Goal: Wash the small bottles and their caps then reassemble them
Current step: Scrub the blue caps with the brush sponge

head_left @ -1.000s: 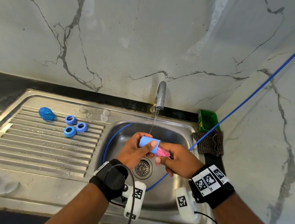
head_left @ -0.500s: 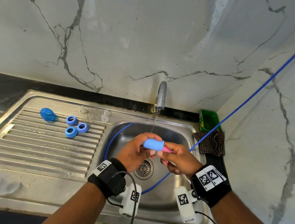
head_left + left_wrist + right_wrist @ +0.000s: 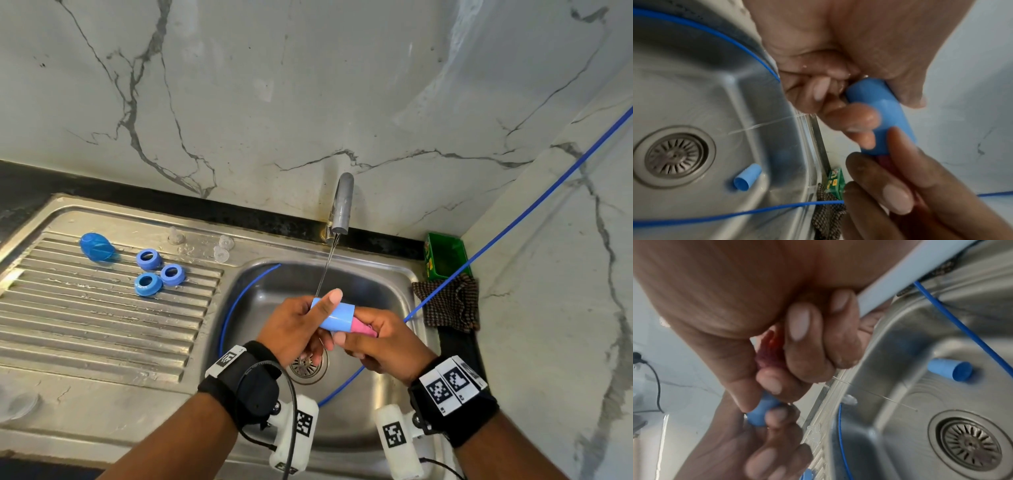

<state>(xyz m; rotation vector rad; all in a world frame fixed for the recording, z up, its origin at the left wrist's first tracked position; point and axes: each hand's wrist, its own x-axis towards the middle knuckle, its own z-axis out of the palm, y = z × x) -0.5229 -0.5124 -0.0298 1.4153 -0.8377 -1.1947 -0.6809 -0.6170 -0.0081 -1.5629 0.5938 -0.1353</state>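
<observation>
Over the sink basin [image 3: 387,284], my left hand [image 3: 301,325] grips a small light-blue bottle [image 3: 337,317] lying sideways, thumb across its top. My right hand [image 3: 376,337] holds a pink cloth [image 3: 363,327] pushed into the bottle's open end. The left wrist view shows the bottle [image 3: 885,112] between the fingers of both hands. A second blue bottle [image 3: 747,177] lies on the basin floor beside the drain [image 3: 674,155]. Three blue ring caps [image 3: 156,272], a blue domed lid [image 3: 96,247] and clear small parts [image 3: 219,248] sit on the drainboard.
The tap [image 3: 340,205] runs a thin stream of water just behind my hands. A blue hose [image 3: 513,222] crosses from the upper right and loops through the basin. A green box [image 3: 443,255] and a checked cloth [image 3: 448,303] sit at the sink's right corner.
The bottle has turned in my left hand, my thumb now lying over its top. The right hand has worked the pink cloth in its mouth; both hands stay over the drain.
</observation>
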